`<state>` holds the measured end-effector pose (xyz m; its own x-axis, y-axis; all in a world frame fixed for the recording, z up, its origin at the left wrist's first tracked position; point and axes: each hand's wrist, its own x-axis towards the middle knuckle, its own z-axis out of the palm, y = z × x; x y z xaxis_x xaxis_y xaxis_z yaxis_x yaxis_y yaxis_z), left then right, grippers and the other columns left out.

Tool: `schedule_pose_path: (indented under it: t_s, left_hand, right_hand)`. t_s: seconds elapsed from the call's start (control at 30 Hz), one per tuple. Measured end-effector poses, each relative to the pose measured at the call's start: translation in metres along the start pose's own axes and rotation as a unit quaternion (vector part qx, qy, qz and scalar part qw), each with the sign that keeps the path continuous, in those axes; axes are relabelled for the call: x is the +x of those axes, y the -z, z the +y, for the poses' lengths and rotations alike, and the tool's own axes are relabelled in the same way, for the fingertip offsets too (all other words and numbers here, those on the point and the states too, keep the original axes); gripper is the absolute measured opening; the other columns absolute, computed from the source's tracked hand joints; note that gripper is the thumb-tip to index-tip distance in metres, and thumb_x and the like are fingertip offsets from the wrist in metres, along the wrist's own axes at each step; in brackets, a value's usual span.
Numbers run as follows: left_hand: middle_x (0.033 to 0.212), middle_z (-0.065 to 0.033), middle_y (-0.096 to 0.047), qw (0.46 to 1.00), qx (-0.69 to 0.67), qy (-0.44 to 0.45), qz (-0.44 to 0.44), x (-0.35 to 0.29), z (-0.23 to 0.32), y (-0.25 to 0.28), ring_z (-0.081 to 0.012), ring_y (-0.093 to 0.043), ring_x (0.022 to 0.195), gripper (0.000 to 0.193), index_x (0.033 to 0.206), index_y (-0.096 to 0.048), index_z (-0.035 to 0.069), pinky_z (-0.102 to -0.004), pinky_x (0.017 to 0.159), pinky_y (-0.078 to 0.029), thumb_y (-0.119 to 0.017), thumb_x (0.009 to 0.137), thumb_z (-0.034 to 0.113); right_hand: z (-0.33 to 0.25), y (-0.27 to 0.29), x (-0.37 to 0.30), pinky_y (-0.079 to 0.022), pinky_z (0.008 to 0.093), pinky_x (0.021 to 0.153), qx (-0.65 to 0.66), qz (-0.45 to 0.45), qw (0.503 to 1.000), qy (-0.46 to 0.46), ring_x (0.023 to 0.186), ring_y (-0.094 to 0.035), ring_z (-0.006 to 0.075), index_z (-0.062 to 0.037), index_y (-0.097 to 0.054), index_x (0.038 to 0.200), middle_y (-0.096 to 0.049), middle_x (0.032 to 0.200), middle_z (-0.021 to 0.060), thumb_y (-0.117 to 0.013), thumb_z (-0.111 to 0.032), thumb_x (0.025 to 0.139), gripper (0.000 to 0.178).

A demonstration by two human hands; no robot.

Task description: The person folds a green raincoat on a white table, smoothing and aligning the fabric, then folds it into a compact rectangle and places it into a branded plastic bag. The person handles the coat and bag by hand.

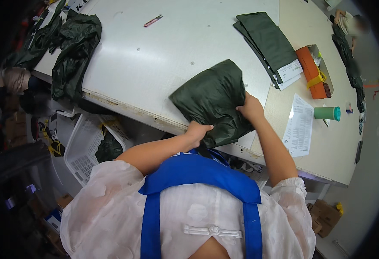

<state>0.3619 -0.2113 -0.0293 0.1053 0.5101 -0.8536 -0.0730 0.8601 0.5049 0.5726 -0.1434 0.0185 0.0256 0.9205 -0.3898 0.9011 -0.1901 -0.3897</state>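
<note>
A folded piece of dark green, slightly shiny fabric (213,95) lies at the table's front edge, its near part hanging a little over the rim. My left hand (198,133) pinches its near left edge, thumb on top and the other fingers mostly hidden under the cloth. On the right side my right hand (250,108) grips the fabric's edge, with the thumb pressed on top. Whether the fabric is a garment, I cannot tell.
A flat folded dark green stack (267,41) with paper tags, an orange box (312,73), a printed sheet (298,125) and a green cylinder (326,113) stand to the right. Pink-handled thread snips (153,20) lie far back. Crumpled green fabric (77,47) drapes at left above a white basket (79,151).
</note>
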Motion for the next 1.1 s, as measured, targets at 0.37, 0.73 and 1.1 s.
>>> schedule_pose_path:
  t_s: [0.37, 0.73, 1.1]
  left_hand:
    - [0.097, -0.0126, -0.063, 0.975, -0.136, 0.069, -0.162, -0.004, 0.004, -0.006, -0.0227, -0.062, 0.086, 0.021, 0.104, -0.058, 0.002, -0.0372, 0.066, -0.051, -0.046, 0.090, 0.013]
    - [0.099, -0.0017, -0.062, 0.936, 0.057, -0.051, -0.345, -0.026, 0.046, 0.025, -0.0124, -0.056, 0.088, 0.034, 0.118, -0.055, 0.012, -0.0329, 0.078, -0.047, -0.057, 0.090, 0.031]
    - [0.127, -0.0162, -0.051, 0.921, 0.182, -0.257, -0.231, -0.025, 0.146, 0.113, -0.0255, -0.050, 0.112, 0.070, 0.132, -0.043, 0.002, -0.0334, 0.095, -0.041, -0.076, 0.074, 0.026]
  right_hand:
    - [-0.069, -0.035, -0.087, -0.028, 0.0541, 0.099, -0.177, 0.051, 0.976, 0.118, 0.119, -0.039, 0.0442, 0.0118, -0.027, 0.136, -0.037, 0.132, 0.0301, -0.082, -0.057, 0.046, 0.126]
    - [-0.044, -0.014, -0.050, -0.049, 0.0447, 0.084, -0.122, 0.012, 0.992, -0.007, 0.096, -0.061, 0.0397, 0.0000, -0.035, 0.129, -0.062, 0.103, 0.0238, -0.083, -0.033, 0.051, 0.097]
    - [-0.099, 0.057, -0.090, -0.048, 0.0454, 0.077, -0.099, -0.204, 0.938, 0.262, 0.085, -0.059, 0.0416, -0.0017, -0.040, 0.121, -0.060, 0.085, 0.0248, -0.075, -0.026, 0.059, 0.075]
